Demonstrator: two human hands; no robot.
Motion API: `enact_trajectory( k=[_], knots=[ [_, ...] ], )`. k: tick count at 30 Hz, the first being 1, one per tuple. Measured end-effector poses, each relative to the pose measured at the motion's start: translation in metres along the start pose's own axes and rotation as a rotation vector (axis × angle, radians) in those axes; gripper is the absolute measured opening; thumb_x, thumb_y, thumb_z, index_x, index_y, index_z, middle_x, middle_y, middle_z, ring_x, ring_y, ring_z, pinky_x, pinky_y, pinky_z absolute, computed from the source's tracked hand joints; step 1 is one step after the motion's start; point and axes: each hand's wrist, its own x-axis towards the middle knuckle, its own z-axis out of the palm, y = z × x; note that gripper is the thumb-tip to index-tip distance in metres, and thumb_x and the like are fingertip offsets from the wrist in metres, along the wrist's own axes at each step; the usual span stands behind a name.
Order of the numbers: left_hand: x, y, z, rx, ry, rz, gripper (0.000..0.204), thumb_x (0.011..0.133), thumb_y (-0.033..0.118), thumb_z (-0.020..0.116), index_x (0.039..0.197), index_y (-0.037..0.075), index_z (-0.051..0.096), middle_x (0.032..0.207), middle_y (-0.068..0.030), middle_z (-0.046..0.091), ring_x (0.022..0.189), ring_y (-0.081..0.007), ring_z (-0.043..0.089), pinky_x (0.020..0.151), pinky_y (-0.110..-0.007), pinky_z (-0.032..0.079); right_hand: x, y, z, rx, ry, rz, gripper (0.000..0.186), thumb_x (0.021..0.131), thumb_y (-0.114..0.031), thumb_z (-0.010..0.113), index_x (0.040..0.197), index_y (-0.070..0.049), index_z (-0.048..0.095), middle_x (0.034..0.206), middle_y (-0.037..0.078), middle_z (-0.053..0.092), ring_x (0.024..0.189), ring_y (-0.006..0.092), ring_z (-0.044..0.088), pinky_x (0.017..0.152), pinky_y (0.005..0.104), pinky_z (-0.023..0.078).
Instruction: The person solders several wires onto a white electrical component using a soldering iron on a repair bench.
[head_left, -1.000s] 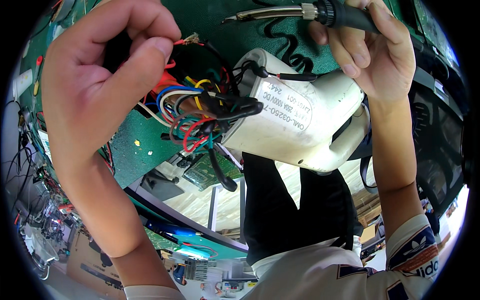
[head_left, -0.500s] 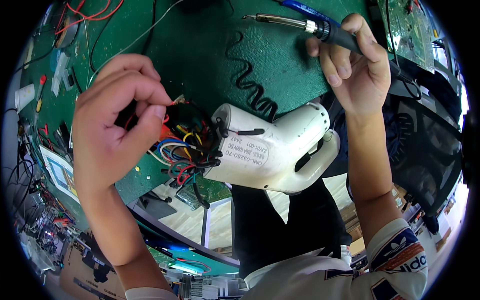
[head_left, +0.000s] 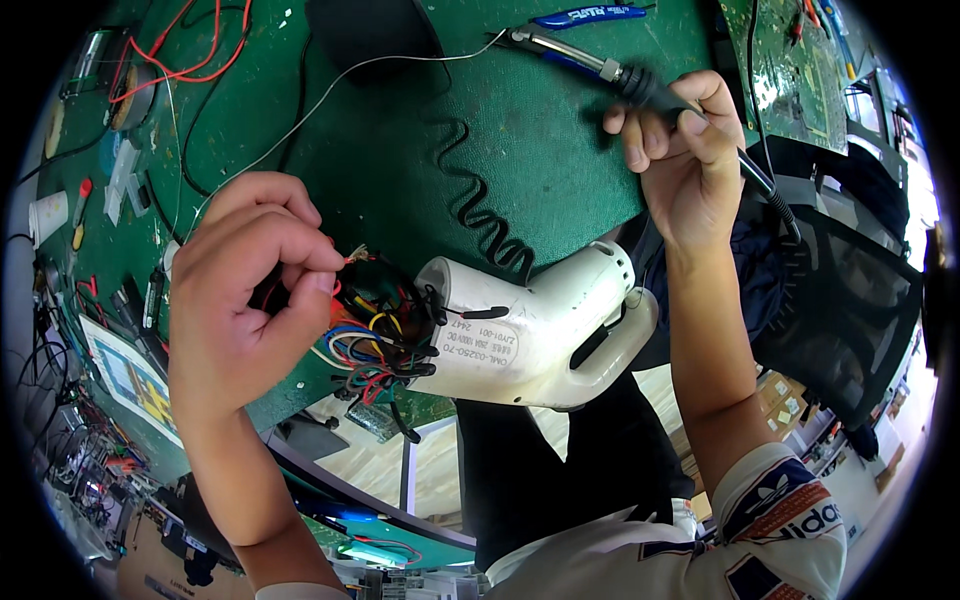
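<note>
My left hand [head_left: 255, 290] is closed, thumb and forefinger pinching a thin red wire [head_left: 350, 261] with a bare, frayed end. That wire belongs to a bundle of coloured wires [head_left: 365, 345] coming out of a white, gun-shaped plug housing [head_left: 490, 335] with a loop handle. The housing lies at the table's near edge. In my right hand [head_left: 690, 165] is a soldering iron [head_left: 640, 86], held like a pen, its tip pointing left. A thin strand of solder wire [head_left: 400, 58] arcs across from the left, its end at the iron's tip; whether they touch I cannot tell.
Behind the housing lies a coiled black cord [head_left: 475, 200] on the green mat [head_left: 560, 150]. A blue pen-like tool [head_left: 590, 15] sits beyond the iron. Red test leads [head_left: 190, 70] and a red-handled screwdriver [head_left: 80, 212] are at left, a black mesh chair [head_left: 850, 290] at right.
The soldering iron's tip is now at the solder wire's end, farther from the housing. Both hands and the housing appear lower in view; my left hand keeps its pinch on the red wire.
</note>
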Motion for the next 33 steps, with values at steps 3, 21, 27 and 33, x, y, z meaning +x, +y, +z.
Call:
enact_trajectory(
  k=[3, 21, 27, 33],
  knots=[
    [-0.0006, 0.0006, 0.0005, -0.010, 0.011, -0.008, 0.015, 0.065, -0.004, 0.062, 0.077, 0.005, 0.062, 0.061, -0.0033, 0.049, 0.085, -0.0234, 0.057, 0.076, -0.034, 0.045, -0.0001, 0.0009, -0.0007, 0.009, -0.015, 0.007, 0.018, 0.091, -0.008, 0.051, 0.106, 0.002, 0.052, 0.068, 0.010, 0.054, 0.061, 0.0222, 0.057, 0.084, 0.0441, 0.053],
    [0.0032, 0.0009, -0.0019, 0.004, 0.015, 0.025, 0.022, 0.061, -0.007, 0.065, 0.077, 0.008, 0.064, 0.060, -0.0023, 0.054, 0.084, -0.0242, 0.064, 0.073, -0.035, 0.048, 0.0028, 0.0004, 0.0018, -0.019, 0.005, 0.025, 0.017, 0.097, -0.014, 0.054, 0.105, 0.001, 0.052, 0.070, 0.013, 0.059, 0.064, 0.0248, 0.063, 0.085, 0.0455, 0.055],
    [0.0019, -0.0001, -0.0017, -0.002, 0.015, 0.029, 0.022, 0.061, -0.006, 0.064, 0.077, 0.009, 0.064, 0.060, -0.0018, 0.053, 0.086, -0.0236, 0.064, 0.076, -0.037, 0.047, 0.0028, 0.0012, -0.0006, -0.005, -0.011, 0.021, 0.017, 0.096, -0.012, 0.054, 0.107, 0.000, 0.052, 0.071, 0.012, 0.058, 0.065, 0.0243, 0.062, 0.085, 0.0455, 0.055],
    [0.0007, -0.0012, -0.0005, -0.015, 0.018, 0.032, 0.022, 0.061, -0.006, 0.065, 0.077, 0.009, 0.063, 0.060, -0.0010, 0.052, 0.086, -0.0233, 0.063, 0.076, -0.037, 0.046, 0.0001, 0.0026, -0.0026, 0.002, -0.057, -0.021, 0.018, 0.094, -0.011, 0.056, 0.109, -0.001, 0.051, 0.070, 0.010, 0.056, 0.064, 0.0222, 0.059, 0.085, 0.0457, 0.055]
  ],
)
